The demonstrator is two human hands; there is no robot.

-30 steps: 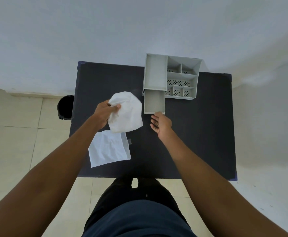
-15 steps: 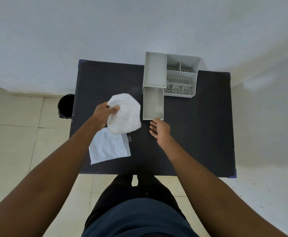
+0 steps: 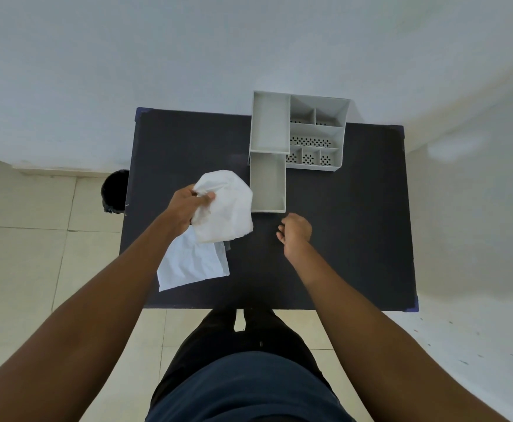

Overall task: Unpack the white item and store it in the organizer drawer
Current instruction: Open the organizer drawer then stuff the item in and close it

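Observation:
My left hand [image 3: 186,207] grips the top edge of a soft white item [image 3: 226,208] and holds it above the black table [image 3: 340,223], just left of the drawer. The grey organizer [image 3: 316,132] stands at the table's far edge. Its drawer [image 3: 268,182] is pulled out toward me and looks empty. My right hand [image 3: 294,231] hovers just in front of the drawer's near end, fingers curled, holding nothing. A flat white wrapper [image 3: 192,264] lies on the table under the held item.
A black bin [image 3: 115,191] stands on the tiled floor beside the table's left edge. A white wall rises right behind the table. My legs are at the table's near edge.
The drawer has slid further out toward me. My right hand has let go of its front and drawn back with fingers curled. My left hand still holds the white item in about the same place.

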